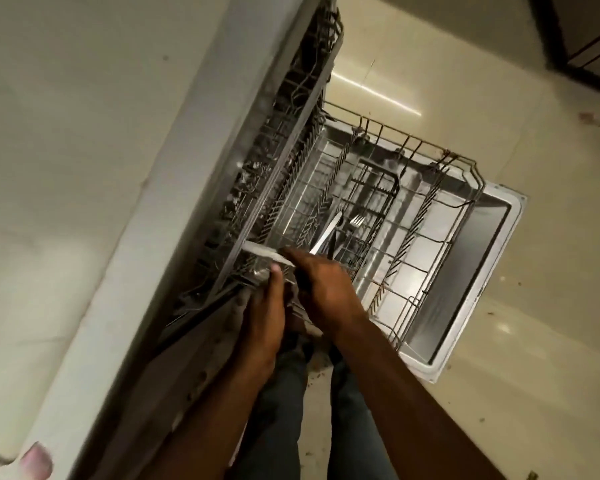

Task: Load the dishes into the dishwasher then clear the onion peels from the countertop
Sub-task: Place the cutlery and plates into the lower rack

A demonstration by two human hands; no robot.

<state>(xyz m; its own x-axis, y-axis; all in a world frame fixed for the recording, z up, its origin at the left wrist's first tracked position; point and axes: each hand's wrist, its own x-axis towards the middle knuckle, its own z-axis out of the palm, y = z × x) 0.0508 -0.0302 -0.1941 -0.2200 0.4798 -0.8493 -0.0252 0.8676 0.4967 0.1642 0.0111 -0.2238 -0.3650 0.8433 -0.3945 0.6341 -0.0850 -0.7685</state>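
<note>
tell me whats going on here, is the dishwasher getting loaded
Yes, a person stands over the open dishwasher with its lower rack pulled out over the door. Both hands are at the rack's near corner: the left hand grips a clear glass item, and the right hand is at the cutlery basket, which holds a fork and other utensils. The rest of the rack looks mostly bare.

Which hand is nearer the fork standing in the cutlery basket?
Right. The right hand is just below the cutlery basket, close to the fork. The left hand is farther left, on a clear container at the rack's edge.
</note>
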